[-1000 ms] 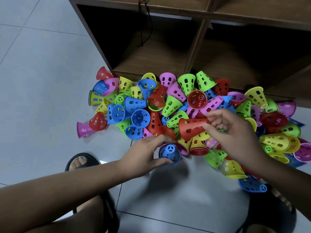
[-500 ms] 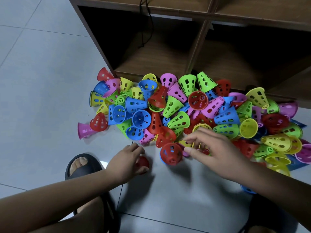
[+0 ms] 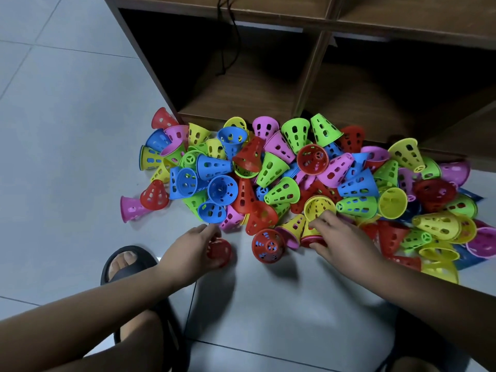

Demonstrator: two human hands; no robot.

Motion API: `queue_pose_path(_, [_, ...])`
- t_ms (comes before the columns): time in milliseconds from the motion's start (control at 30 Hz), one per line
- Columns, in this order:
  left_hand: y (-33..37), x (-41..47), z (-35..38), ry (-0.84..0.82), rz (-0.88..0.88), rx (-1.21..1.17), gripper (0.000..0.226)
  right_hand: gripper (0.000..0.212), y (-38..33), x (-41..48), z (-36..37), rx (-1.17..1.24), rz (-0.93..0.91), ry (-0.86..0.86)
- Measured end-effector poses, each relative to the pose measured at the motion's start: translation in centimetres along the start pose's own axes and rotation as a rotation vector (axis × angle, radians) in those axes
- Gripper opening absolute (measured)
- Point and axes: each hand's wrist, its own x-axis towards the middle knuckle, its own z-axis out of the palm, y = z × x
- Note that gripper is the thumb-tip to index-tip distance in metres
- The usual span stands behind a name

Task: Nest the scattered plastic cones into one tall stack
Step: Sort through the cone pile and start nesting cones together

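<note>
A big heap of perforated plastic cones (image 3: 279, 167) in red, blue, green, yellow and pink lies on the floor against a shelf unit. My left hand (image 3: 192, 248) grips a red cone (image 3: 221, 252) at the heap's near edge. My right hand (image 3: 342, 238) reaches into the heap, and its thumb and fingers close round a yellow cone with a red rim beneath it (image 3: 308, 233). Between the hands, a red cone with a blue one nested inside (image 3: 268, 245) lies on its side on the tile.
A brown wooden shelf unit (image 3: 311, 76) with open compartments stands behind the heap, and a black cord (image 3: 225, 44) hangs in it. My foot in a black sandal (image 3: 126, 264) is at the lower left. Grey floor tiles (image 3: 281, 304) lie in front.
The red cone from my right hand went onto the blue one, and the pair now lies on the floor. My left hand took a red cone; my right hand moved to the yellow cone.
</note>
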Motion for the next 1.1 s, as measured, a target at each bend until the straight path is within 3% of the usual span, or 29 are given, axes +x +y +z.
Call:
queue_pose_path(200, [4.0,-0.5,-3.8,0.149,0.147,-0.199,0.045,0.029,1.1,-0.3,1.0,0.083,-0.012,0.046])
queue_pose_path(367, [7.7,-0.4,-6.6,0.243,0.263,-0.277,0.05,0.036,1.3,-0.6,1.2,0.224,0.147,-0.005])
queue_pose_path(533, [11.0,0.3,-7.0,0.206,0.394,-0.33,0.056,0.053,0.6,-0.3,1.1,0.1,0.28,-0.15])
queue_pose_path(700, [12.2,1.1,-5.1,0.155,0.479,-0.264,0.055,0.073,-0.1,0.6,1.4,0.259,0.468,-0.26])
queue_pose_path(867, [11.5,1.4,-3.4,0.135,0.493,-0.157,0.056,0.059,-0.3,1.5,0.4,0.611,0.645,-0.356])
queue_pose_path(1000, [10.8,1.8,-2.8,0.12,0.501,-0.097,0.055,0.042,-0.2,1.4,-0.2,0.724,0.646,-0.387])
queue_pose_path(1100, [10.4,2.1,-2.2,0.089,0.491,-0.085,0.055,0.07,-0.6,1.2,0.4,0.59,0.623,-0.336])
